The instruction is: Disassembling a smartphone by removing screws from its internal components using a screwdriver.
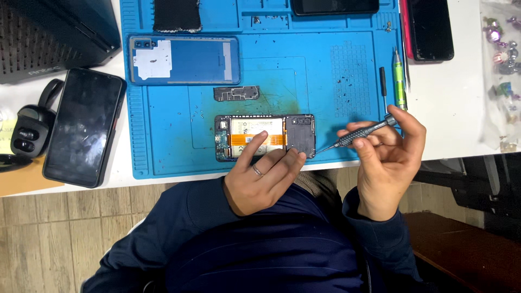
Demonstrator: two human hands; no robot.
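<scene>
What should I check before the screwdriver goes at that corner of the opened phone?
1. Opened phone steadied: ok, left hand presses on it.
2. Screwdriver gripped: ok, in right hand.
3. Tip at a screw: cannot tell, too small.
4. Phone flat on blue mat: ok.
5. Orange ribbon cable away from tip: ok, tip is at the far right corner.
6. Removed back cover out of the way: ok.

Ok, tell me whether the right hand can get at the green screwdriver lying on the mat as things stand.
Probably yes. The green screwdriver lies uncovered just beyond the right hand, with bare mat between them. But that hand already holds a grey screwdriver, so its fingers aren't free.
</scene>
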